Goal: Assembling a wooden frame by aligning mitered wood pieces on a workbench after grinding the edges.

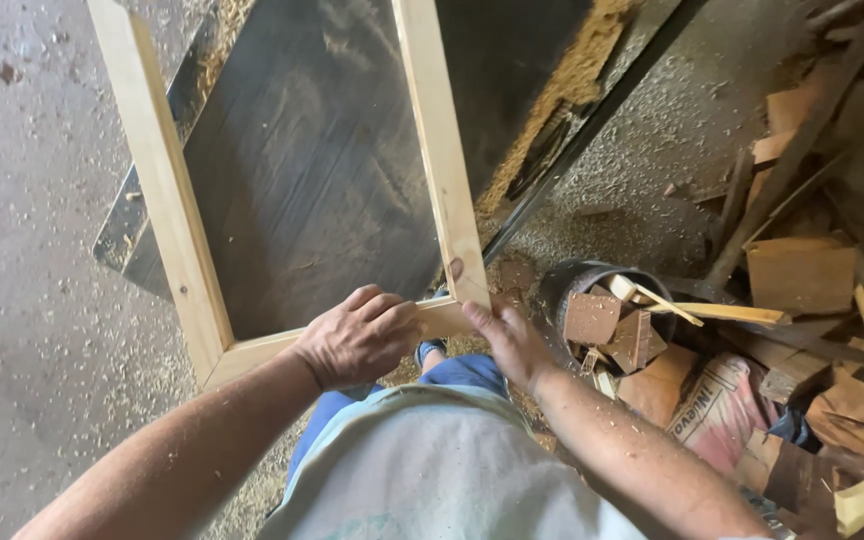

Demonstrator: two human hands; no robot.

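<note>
A pale wooden frame (167, 190) made of thin slats lies over a dark metal table top (322, 160). My left hand (360, 335) wraps over the frame's near crosspiece, close to its right end. My right hand (512, 340) grips the near right corner, where the right slat (442, 150) meets the crosspiece, with the thumb on top. The frame's far end runs out of view at the top.
Sawdust lies piled on the table's right edge (577, 70) and across the concrete floor (22, 300). To the right stand a black bucket (577, 280) of wood offcuts, a printed sack (717, 410) and a heap of scrap boards (802, 275).
</note>
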